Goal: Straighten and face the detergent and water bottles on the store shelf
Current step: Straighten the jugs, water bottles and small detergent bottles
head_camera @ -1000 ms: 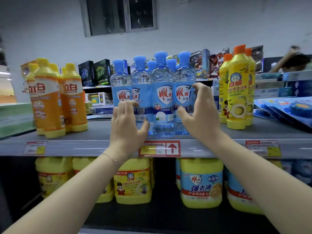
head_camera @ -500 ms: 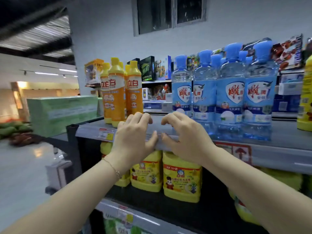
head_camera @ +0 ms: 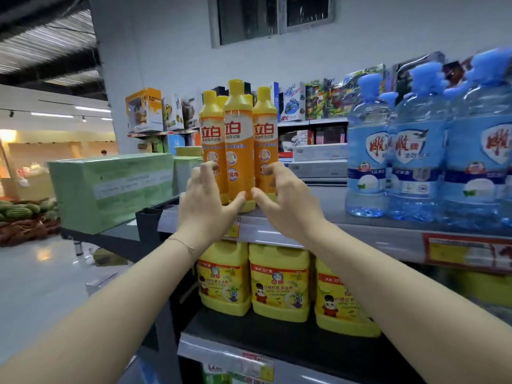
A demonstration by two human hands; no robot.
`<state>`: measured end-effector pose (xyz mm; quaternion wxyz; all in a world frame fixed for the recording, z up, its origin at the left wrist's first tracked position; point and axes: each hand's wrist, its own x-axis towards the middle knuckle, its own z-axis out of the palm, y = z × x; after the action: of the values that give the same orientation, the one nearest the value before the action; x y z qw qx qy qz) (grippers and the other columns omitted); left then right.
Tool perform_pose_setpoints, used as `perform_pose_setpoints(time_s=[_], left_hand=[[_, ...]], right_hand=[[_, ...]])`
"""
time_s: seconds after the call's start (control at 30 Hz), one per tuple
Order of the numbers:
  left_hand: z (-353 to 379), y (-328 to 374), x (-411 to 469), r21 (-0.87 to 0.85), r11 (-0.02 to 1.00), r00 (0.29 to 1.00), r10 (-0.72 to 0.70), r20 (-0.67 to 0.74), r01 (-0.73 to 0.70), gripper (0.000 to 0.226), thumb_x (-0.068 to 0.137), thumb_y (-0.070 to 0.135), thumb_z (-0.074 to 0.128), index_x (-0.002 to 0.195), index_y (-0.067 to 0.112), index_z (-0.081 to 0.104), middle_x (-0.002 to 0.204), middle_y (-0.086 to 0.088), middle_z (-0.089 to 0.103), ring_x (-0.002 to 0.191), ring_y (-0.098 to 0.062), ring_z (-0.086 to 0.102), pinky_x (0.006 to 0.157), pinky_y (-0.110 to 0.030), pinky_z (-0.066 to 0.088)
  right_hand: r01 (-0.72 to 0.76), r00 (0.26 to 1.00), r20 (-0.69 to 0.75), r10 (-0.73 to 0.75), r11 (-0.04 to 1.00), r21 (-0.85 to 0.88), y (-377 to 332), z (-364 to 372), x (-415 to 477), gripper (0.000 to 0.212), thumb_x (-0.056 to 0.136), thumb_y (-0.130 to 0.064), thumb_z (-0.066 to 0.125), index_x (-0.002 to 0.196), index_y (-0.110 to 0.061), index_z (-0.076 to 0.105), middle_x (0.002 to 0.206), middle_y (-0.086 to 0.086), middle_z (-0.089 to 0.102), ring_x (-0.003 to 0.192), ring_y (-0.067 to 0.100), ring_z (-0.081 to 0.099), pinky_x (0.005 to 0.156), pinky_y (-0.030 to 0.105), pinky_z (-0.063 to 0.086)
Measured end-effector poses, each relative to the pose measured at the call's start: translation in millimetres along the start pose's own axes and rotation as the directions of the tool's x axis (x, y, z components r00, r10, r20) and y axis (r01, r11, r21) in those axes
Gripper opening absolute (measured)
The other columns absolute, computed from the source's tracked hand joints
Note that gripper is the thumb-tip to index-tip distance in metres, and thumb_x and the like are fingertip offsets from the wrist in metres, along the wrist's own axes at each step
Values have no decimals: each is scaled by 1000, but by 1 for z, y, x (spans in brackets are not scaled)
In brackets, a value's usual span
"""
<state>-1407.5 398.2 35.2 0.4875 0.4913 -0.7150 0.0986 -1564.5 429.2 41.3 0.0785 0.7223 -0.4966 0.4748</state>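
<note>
On the upper shelf (head_camera: pixel 346 225), our hands at the orange detergent bottles (head_camera: pixel 238 151).

Head view: we have our left hand (head_camera: pixel 206 202) and right hand (head_camera: pixel 285 200) raised to the cluster of orange detergent bottles, yellow caps, labels facing out, standing upright near the shelf's left end. Left fingers (head_camera: pixel 206 173) curl over the left bottle, right fingers (head_camera: pixel 273 169) over the right one, both thumbs at the base of the front middle bottle; hands half-curled, touching, no full clasp visible. Blue-capped water bottles (head_camera: pixel 415 153) stand upright well to the right on the same shelf, blurred. Yellow detergent jugs (head_camera: pixel 278 281) sit on the shelf below. Green boxes (head_camera: pixel 110 187) to the left.
</note>
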Motion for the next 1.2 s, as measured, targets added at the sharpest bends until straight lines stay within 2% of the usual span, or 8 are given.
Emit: perform_pose_setpoints(time_s=[0.13, 0.23, 0.43, 0.6, 0.7, 0.8, 1.0, 1.2], left_hand=[[8, -6, 15, -83, 997, 996, 7, 94, 1, 73, 82, 54, 63, 133, 17, 26, 131, -6, 53, 111, -29, 57, 86, -45, 48], [18, -7, 21, -193, 981, 995, 9, 103, 11, 58, 84, 43, 65, 124, 22, 27, 121, -4, 55, 97, -25, 60, 72, -35, 46], [42, -18, 24, -323, 946, 997, 44, 58, -23, 51, 86, 37, 62, 122, 20, 30, 124, -5, 57, 102, -29, 60, 76, -40, 52], [48, -28, 18, -388, 915, 994, 111, -19, -110, 66, 78, 43, 68, 127, 13, 35, 118, -7, 61, 97, -30, 64, 75, -39, 55], [47, -28, 15, -397, 906, 989, 147, -34, -149, 70, 76, 46, 68, 128, 11, 38, 116, -7, 62, 95, -28, 64, 75, -40, 57], [46, -27, 15, -384, 909, 987, 160, -29, -159, 72, 78, 44, 69, 134, 11, 37, 121, -7, 62, 100, -29, 64, 78, -42, 56], [46, -27, 15, -387, 915, 993, 121, -5, -114, 68, 78, 45, 68, 129, 15, 34, 115, -6, 62, 92, -29, 65, 73, -42, 57], [47, -27, 17, -376, 926, 1000, -1, 15, 6, 71, 74, 51, 71, 125, 17, 36, 109, -1, 65, 89, -24, 66, 69, -30, 49]], right_hand=[[-196, 979, -40, 201, 975, 106, -7, 26, 21, 35, 96, -46, 41, 119, -19, 36, 112, 2, 60, 93, 22, 59, 79, 43, 52], [-274, 961, -39, 273, 962, -14, -10, 38, 24, 50, 93, -59, 35, 127, -22, 32, 118, 0, 59, 95, 24, 61, 78, 44, 52], [-275, 960, -19, 279, 929, -247, -8, 46, 27, 56, 87, -75, 27, 112, -27, 41, 103, -5, 63, 87, 21, 64, 70, 41, 55], [-322, 944, -32, 327, 901, -291, -8, 47, 27, 56, 87, -75, 26, 110, -27, 44, 105, -2, 65, 91, 25, 63, 71, 40, 52], [-342, 938, -51, 343, 891, -299, -8, 48, 25, 56, 90, -72, 26, 117, -28, 46, 107, 0, 65, 93, 28, 62, 70, 39, 49], [-379, 925, -80, 373, 881, -282, -7, 48, 23, 54, 91, -71, 25, 117, -29, 47, 104, -1, 66, 92, 28, 62, 73, 41, 51], [-398, 916, -78, 393, 870, -291, -7, 49, 25, 58, 89, -73, 25, 125, -31, 44, 108, -1, 66, 95, 28, 62, 74, 42, 53], [-398, 915, -44, 400, 881, -256, -4, 47, 27, 59, 86, -76, 29, 127, -36, 43, 114, -3, 65, 100, 27, 61, 72, 37, 46]])
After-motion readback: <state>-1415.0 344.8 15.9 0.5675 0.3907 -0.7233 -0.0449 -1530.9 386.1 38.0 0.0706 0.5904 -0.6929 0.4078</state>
